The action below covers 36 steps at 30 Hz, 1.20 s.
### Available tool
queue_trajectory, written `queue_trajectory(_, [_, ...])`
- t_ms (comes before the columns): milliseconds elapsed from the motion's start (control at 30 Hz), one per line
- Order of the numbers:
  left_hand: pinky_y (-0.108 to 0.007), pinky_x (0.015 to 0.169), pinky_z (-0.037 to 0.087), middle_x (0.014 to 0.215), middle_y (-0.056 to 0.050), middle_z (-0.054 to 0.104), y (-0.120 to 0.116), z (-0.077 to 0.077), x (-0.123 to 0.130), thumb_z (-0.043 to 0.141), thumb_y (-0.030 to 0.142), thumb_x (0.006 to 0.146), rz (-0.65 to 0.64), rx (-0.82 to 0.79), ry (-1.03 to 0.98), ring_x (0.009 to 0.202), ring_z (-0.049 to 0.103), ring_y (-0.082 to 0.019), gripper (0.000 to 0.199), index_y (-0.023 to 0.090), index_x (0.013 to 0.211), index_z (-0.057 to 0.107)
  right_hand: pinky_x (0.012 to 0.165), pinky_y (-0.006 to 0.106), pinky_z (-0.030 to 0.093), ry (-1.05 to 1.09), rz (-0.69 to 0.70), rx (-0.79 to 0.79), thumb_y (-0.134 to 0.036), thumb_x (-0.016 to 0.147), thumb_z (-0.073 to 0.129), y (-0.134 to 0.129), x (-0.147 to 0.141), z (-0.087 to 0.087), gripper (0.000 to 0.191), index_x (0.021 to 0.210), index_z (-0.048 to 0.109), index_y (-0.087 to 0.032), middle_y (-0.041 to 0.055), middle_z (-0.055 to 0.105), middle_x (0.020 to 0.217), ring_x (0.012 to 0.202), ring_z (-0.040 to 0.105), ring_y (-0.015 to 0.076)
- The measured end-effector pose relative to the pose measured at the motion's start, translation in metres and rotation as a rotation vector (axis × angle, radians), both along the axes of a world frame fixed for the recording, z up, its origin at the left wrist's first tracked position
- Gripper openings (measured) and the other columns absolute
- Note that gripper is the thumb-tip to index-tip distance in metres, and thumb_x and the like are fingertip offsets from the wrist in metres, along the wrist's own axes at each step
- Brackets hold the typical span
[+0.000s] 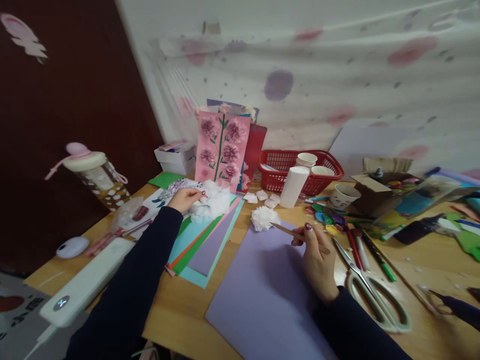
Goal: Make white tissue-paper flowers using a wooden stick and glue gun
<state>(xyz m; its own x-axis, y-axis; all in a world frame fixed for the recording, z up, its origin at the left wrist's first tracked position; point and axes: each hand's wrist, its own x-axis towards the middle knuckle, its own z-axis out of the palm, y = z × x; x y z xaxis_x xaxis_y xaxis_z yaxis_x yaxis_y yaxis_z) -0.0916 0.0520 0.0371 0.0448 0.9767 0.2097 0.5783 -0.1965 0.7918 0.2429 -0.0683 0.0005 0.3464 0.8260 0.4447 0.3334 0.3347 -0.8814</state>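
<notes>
My left hand [187,199] reaches over a heap of crumpled white tissue paper [215,200], thumb and finger pinched at its upper left side. What exactly lies between those fingertips is partly hidden. In my right hand [317,255] is a slim, pointed tan stick [285,230], held like a pen. Its tip points left, close to a fluffy white paper flower [264,219]. That flower sits at the top edge of a large purple sheet [255,290], which passes under my right hand.
Coloured paper sheets [202,250] fan out beneath the tissue. Scissors [369,290] and markers lie right of my right hand. Behind stand a red basket [270,177], a white block [294,187], a paper cup [343,196] and a pink flower picture [213,145]. At left are a bottle [95,175] and a power bank [86,280].
</notes>
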Motion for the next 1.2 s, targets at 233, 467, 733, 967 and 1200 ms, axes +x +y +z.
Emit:
queue_trajectory(233, [-0.027, 0.058, 0.047, 0.064, -0.005, 0.071, 0.001, -0.006, 0.001, 0.067, 0.049, 0.061, -0.023, -0.102, -0.008, 0.064, 0.064, -0.020, 0.036, 0.015, 0.072, 0.070, 0.056, 0.029, 0.041, -0.006, 0.004, -0.002, -0.054, 0.090, 0.043, -0.001, -0.002, 0.003, 0.044, 0.068, 0.057, -0.020, 0.0003, 0.056, 0.056, 0.054, 0.053, 0.0157])
queue_trajectory(467, [-0.025, 0.056, 0.045, 0.065, -0.007, 0.071, -0.004, -0.006, 0.006, 0.059, 0.052, 0.072, -0.032, -0.166, 0.028, 0.061, 0.063, -0.017, 0.041, 0.013, 0.075, 0.071, 0.059, 0.029, 0.041, -0.029, 0.013, -0.034, -0.051, 0.091, 0.043, -0.001, 0.002, -0.002, 0.041, 0.072, 0.060, -0.019, -0.0001, 0.057, 0.057, 0.056, 0.053, 0.0152])
queue_trajectory(733, [-0.028, 0.064, 0.046, 0.070, -0.003, 0.071, -0.002, -0.012, 0.002, 0.070, 0.033, 0.061, 0.125, -0.128, 0.158, 0.070, 0.064, -0.020, 0.025, 0.016, 0.079, 0.073, 0.059, 0.029, 0.040, -0.040, 0.028, -0.040, -0.053, 0.091, 0.042, -0.002, 0.000, 0.000, 0.044, 0.069, 0.058, -0.019, 0.0000, 0.057, 0.057, 0.055, 0.053, 0.0147])
queue_trajectory(967, [-0.032, 0.073, 0.043, 0.071, -0.004, 0.070, -0.006, -0.004, 0.004, 0.071, 0.031, 0.059, 0.227, -0.093, 0.249, 0.079, 0.062, -0.024, 0.017, 0.019, 0.069, 0.073, 0.058, 0.028, 0.040, -0.034, 0.035, -0.037, -0.052, 0.091, 0.042, -0.003, -0.001, 0.000, 0.043, 0.071, 0.059, -0.018, -0.0004, 0.056, 0.056, 0.054, 0.052, 0.0142])
queue_trajectory(1200, [-0.036, 0.076, 0.043, 0.062, -0.003, 0.066, -0.007, -0.003, 0.004, 0.074, 0.026, 0.053, 0.198, -0.098, 0.178, 0.076, 0.062, -0.026, 0.010, 0.019, 0.057, 0.068, 0.057, 0.028, 0.040, -0.038, 0.038, -0.022, -0.051, 0.091, 0.043, -0.003, -0.001, 0.001, 0.043, 0.069, 0.059, -0.018, -0.0002, 0.055, 0.055, 0.054, 0.052, 0.0145])
